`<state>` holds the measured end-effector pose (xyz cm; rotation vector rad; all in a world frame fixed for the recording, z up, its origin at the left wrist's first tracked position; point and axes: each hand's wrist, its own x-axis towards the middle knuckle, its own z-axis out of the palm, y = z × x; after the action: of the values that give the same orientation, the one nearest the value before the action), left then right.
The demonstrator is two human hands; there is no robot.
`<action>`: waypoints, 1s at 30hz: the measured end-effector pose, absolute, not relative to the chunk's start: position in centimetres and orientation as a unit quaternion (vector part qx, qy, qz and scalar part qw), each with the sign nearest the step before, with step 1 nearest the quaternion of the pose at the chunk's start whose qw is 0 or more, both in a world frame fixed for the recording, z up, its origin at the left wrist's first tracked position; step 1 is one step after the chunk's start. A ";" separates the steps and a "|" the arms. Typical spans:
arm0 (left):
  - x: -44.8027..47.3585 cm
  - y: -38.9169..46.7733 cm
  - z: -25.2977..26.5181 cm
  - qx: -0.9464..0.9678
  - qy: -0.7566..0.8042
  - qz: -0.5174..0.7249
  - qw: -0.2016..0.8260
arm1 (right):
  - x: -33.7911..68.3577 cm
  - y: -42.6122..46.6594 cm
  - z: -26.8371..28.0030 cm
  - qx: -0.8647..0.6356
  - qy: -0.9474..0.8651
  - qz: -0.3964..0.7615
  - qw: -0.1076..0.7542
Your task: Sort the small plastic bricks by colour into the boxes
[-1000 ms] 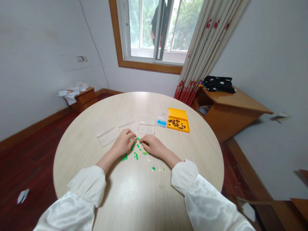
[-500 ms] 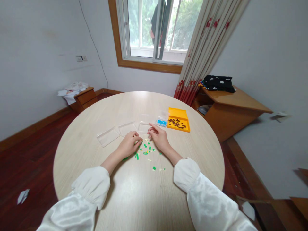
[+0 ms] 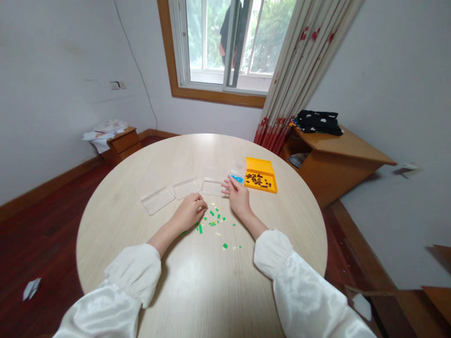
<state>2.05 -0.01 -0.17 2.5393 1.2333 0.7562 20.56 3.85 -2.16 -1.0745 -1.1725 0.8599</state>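
My left hand [image 3: 190,211] rests on the table at the left edge of a scatter of small green building bricks [image 3: 219,217] and pale yellow ones. Its fingers are curled with the tips together, and whatever they hold is hidden. Farther right, my right hand [image 3: 239,197] is raised just in front of a small clear box of blue pieces [image 3: 237,179], partly covering it. Its fingers are stretched and apart, and no piece shows in them. A clear plastic box [image 3: 212,188] lies just left of the right fingertips.
Two more clear boxes, one at the left [image 3: 157,201] and a middle one [image 3: 186,188], lie beyond my left hand. An open yellow case [image 3: 260,180] with dark brown pieces stands at the back right. Everything is on a round wooden table [image 3: 211,286].
My right hand has moved right, away from the loose bricks and toward the box of blue pieces. The left hand has stayed nearly in place.
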 end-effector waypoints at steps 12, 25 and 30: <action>2.6 0.0 0.8 0.554 0.470 0.478 0.493 | 19.4 0.8 -0.1 -0.358 -0.757 0.160 0.523; 2.6 -0.1 1.0 0.546 0.462 0.479 0.508 | 18.9 0.1 0.4 -0.323 -0.817 0.112 0.464; 1.6 0.6 0.4 0.603 0.549 0.459 0.353 | 19.7 1.1 -0.1 -0.422 -0.744 0.099 0.508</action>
<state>1.55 0.63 0.38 1.5589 1.4189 1.1877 19.71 1.10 -0.15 -1.0179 -1.7933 0.2396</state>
